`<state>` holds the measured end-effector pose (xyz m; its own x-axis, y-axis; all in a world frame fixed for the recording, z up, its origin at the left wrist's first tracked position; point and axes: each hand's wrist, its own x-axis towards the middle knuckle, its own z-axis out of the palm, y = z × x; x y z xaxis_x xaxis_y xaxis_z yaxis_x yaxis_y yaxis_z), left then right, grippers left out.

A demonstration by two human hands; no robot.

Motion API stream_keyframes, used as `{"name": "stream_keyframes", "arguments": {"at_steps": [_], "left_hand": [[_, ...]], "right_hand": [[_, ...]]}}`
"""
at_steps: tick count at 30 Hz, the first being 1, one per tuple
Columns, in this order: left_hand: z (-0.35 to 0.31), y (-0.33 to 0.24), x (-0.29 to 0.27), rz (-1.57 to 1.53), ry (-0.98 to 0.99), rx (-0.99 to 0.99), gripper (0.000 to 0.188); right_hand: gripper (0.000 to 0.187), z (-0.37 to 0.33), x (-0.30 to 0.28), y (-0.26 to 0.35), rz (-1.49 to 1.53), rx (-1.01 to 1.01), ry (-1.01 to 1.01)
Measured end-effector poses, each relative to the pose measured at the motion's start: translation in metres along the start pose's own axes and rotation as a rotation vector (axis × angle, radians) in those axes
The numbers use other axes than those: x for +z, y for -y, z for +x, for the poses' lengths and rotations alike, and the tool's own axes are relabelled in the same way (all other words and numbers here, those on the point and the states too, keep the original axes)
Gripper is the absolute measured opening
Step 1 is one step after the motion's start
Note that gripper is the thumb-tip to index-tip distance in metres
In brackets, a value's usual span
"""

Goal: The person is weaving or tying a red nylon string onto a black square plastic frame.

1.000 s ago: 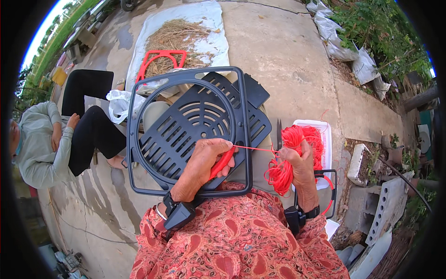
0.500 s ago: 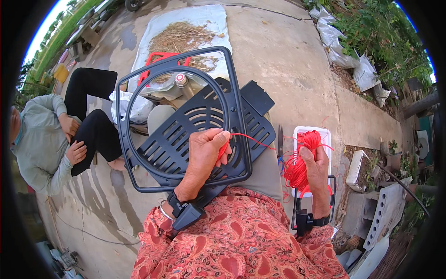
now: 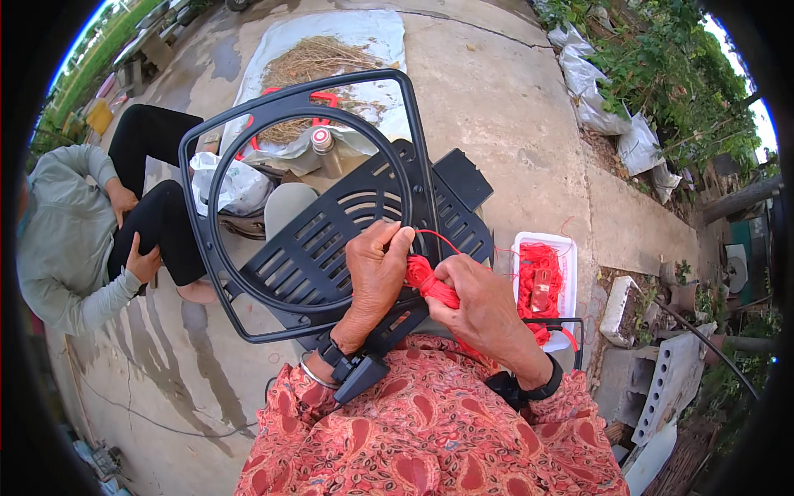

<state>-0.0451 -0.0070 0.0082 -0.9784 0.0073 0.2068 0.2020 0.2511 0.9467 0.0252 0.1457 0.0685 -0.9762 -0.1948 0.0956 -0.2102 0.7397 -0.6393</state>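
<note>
Across my lap lies a black slotted plastic panel [image 3: 318, 256], and on top of it rests a black frame [image 3: 191, 190] with rounded corners and an inner ring. My left hand [image 3: 376, 269] is closed at the ring's near right side, its thumb and forefinger pinching a thin red cord [image 3: 440, 238]. From there the cord arcs rightward over the frame's bar. Close beside it, my right hand [image 3: 484, 310] grips a bundle of red cord [image 3: 432, 283] above the panel. Its fingertips are partly hidden by the bundle.
On the right stands a white tray [image 3: 569, 248] holding more red cord and a small see-through piece. A person [image 3: 74, 223] sits at the left. Ahead are a flask [image 3: 327, 153], a white plastic bag [image 3: 236, 183] and a pale sheet [image 3: 273, 54] with dry stalks.
My right hand has carried the red cord bundle leftward from over the white tray to beside my left hand. The left hand still pinches the cord at the ring.
</note>
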Motion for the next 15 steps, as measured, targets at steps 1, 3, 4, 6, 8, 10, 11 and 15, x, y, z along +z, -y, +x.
{"name": "stream_keyframes", "arguments": {"at_steps": [1, 3, 4, 6, 8, 10, 11, 15], "left_hand": [[0.001, -0.001, 0.000, -0.008, -0.001, 0.000, 0.013], [0.003, -0.005, 0.000, 0.042, -0.016, 0.072, 0.010], [0.004, -0.008, 0.001, 0.039, -0.018, 0.074, 0.010], [0.007, -0.014, 0.006, 0.005, -0.031, 0.161, 0.008], [0.010, -0.013, 0.005, -0.004, -0.039, 0.156, 0.008], [0.011, -0.009, 0.004, -0.016, -0.040, 0.149, 0.009], [0.010, -0.005, 0.003, -0.024, -0.039, 0.120, 0.009], [0.005, -0.005, 0.004, -0.050, -0.001, 0.081, 0.009]], "right_hand": [[0.028, 0.006, 0.007, 0.003, -0.121, -0.027, -0.063], [0.028, 0.023, 0.019, 0.003, -0.187, -0.012, -0.059], [0.029, 0.031, 0.029, -0.001, -0.178, -0.018, -0.127], [0.029, 0.036, 0.035, -0.004, -0.174, -0.022, -0.197], [0.030, 0.036, 0.037, -0.002, -0.094, -0.079, -0.305], [0.029, 0.025, 0.033, 0.000, -0.121, -0.138, -0.295], [0.028, 0.019, 0.030, -0.001, -0.146, -0.194, -0.285], [0.028, 0.010, 0.032, -0.011, -0.151, -0.093, -0.244]]}}
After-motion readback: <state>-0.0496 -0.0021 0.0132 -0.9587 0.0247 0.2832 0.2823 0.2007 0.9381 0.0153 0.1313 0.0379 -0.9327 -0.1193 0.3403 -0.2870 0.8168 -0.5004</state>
